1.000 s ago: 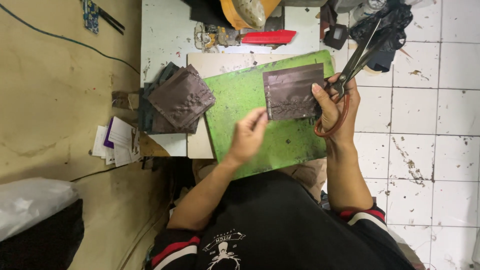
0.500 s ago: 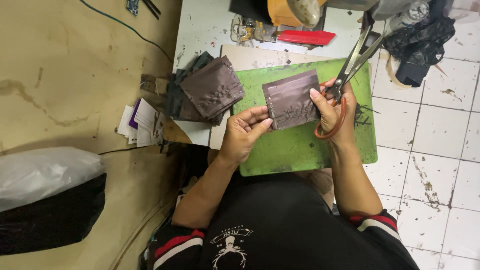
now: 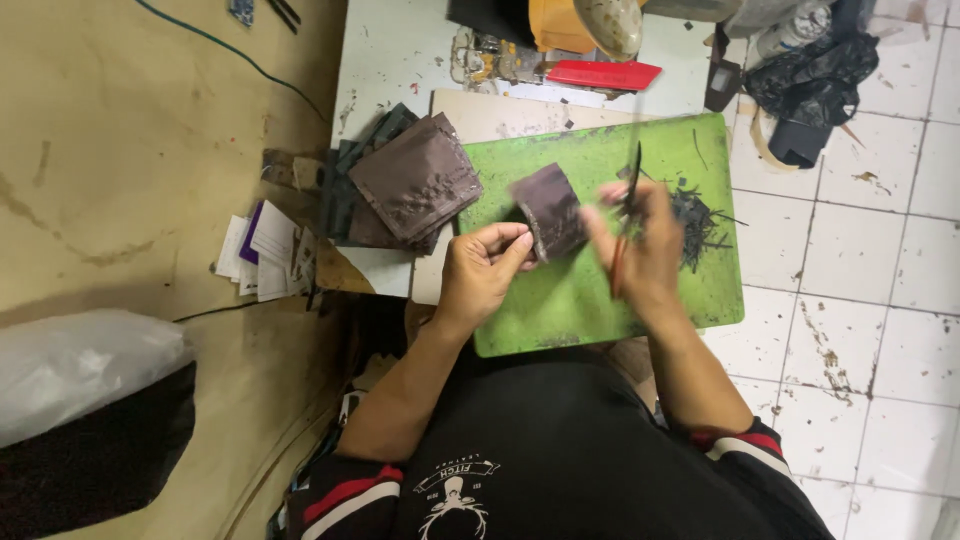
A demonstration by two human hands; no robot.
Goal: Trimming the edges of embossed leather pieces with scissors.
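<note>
A dark brown leather piece (image 3: 549,211) is held up over the green cutting mat (image 3: 560,310). My left hand (image 3: 485,265) pinches its lower left edge. My right hand (image 3: 640,245) is blurred beside the piece's right edge and grips scissors (image 3: 628,205) with orange-red handles, blades pointing up. A pile of dark trimmings (image 3: 697,212) lies on the mat just right of my right hand.
A stack of brown leather pieces (image 3: 415,180) sits left of the mat. A red tool (image 3: 603,74), an orange container (image 3: 565,25) and clutter lie at the back. Black material (image 3: 805,85) rests on white tiles at right. Papers (image 3: 265,250) and a plastic bag (image 3: 85,365) lie left.
The leather piece has turned and now shows narrower, held nearer the mat's middle. My right hand with the scissors swung down from pointing far up-right. My left hand now pinches the piece.
</note>
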